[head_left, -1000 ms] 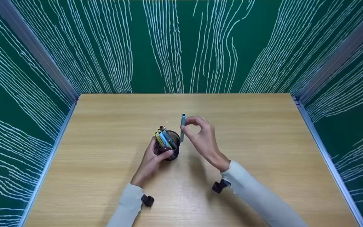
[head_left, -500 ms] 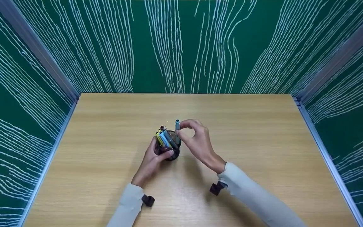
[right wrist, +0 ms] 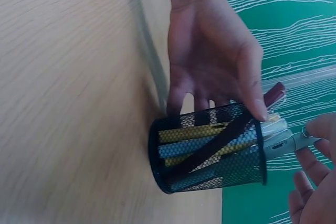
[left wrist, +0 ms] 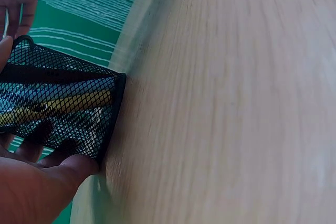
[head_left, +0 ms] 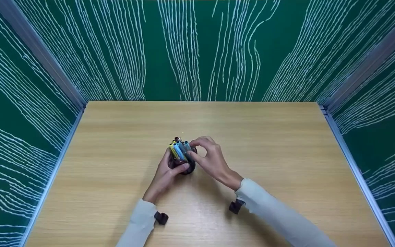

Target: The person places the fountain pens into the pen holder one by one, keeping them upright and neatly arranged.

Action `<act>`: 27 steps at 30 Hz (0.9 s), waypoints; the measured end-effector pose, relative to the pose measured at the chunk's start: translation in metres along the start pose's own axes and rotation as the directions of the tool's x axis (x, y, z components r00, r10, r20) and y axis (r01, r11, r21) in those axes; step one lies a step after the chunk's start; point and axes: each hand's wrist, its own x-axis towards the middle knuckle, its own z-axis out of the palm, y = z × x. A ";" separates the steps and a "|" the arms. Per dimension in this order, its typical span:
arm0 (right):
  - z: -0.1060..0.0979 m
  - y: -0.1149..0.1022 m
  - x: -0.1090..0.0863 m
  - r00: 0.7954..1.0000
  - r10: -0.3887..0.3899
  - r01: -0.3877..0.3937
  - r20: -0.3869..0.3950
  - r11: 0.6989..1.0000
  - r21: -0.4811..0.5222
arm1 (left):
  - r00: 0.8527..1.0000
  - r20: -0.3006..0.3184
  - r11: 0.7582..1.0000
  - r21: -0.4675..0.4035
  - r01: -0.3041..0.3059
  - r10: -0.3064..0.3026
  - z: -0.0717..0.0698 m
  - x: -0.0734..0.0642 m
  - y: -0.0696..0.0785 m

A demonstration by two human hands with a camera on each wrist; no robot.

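A black mesh pen cup (right wrist: 262,163) stands on the wooden table, packed with several blue, yellow and dark pens. My left hand (head_left: 163,173) grips it from the left, thumb (right wrist: 257,98) at the rim. In the head view the pens' ends (head_left: 178,151) lean out over the left side. Between thumb and fingertips my right hand (head_left: 213,160) pinches a light blue-green pen (right wrist: 286,146) near its upper end. Most of that pen is down inside the cup, seen through the mesh in the right wrist view.
The light wooden table (head_left: 286,144) extends around the cup on every side. Green walls (head_left: 183,51) with wavy white lines enclose it at the back and both sides, with metal posts (head_left: 372,55) at the corners. A small black device (head_left: 161,218) is on the left wrist.
My right hand has moved left and down, bringing the blue-green pen from beside the cup, over its rim and into it. My left hand and the cup have stayed put.
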 end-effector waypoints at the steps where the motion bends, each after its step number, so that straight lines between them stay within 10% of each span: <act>1: 0.001 0.001 0.000 1.000 -0.002 0.002 0.002 1.000 -0.001 | 1.000 0.002 1.000 -0.006 -0.003 0.003 0.000 0.000 0.000; 27: -0.004 0.000 -0.002 0.999 -0.005 0.007 0.041 0.999 -0.032 | 1.000 -0.006 0.999 0.040 -0.014 0.014 0.000 0.000 0.004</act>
